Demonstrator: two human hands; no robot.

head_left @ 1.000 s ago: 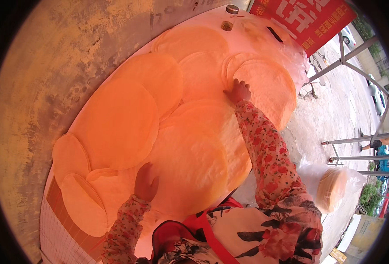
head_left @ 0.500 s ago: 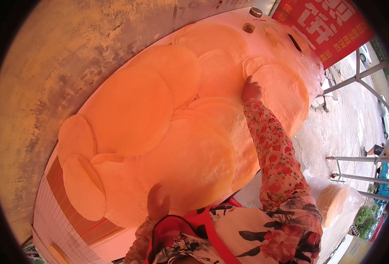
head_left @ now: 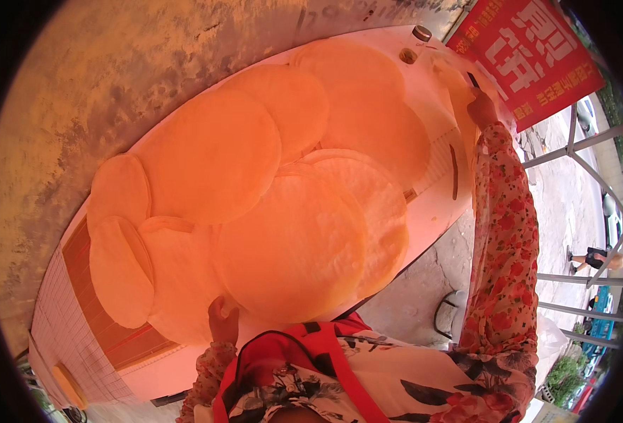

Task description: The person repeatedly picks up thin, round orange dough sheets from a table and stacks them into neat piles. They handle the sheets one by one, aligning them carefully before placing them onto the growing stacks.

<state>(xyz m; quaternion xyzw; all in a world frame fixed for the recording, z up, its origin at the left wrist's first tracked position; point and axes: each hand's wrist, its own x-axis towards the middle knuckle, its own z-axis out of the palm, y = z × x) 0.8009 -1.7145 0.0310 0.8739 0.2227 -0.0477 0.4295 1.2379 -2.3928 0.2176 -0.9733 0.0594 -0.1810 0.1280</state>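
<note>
Round, flat, thin discs that look like flatbreads or dough sheets lie in overlapping stacks across a long table, all tinted orange by the light. My right hand reaches to the far right end. Its fingers close on one end of a short black strip-like thing; its exact kind does not show. Beside that hand is crumpled, pale sheeting. At the table's near edge, my left hand rests by the lowest discs, loosely open with fingers and thumb apart, and nothing visible in it.
Two small jars stand at the far end, near a red banner. A thin dark strip lies on the right part of the table. A stained wall runs along the far side. Metal rails are at right.
My right hand has moved off the right-hand disc stack to the black thing farther away. That stack is gone from its place, baring the table. My left hand has shifted slightly left and nearer me.
</note>
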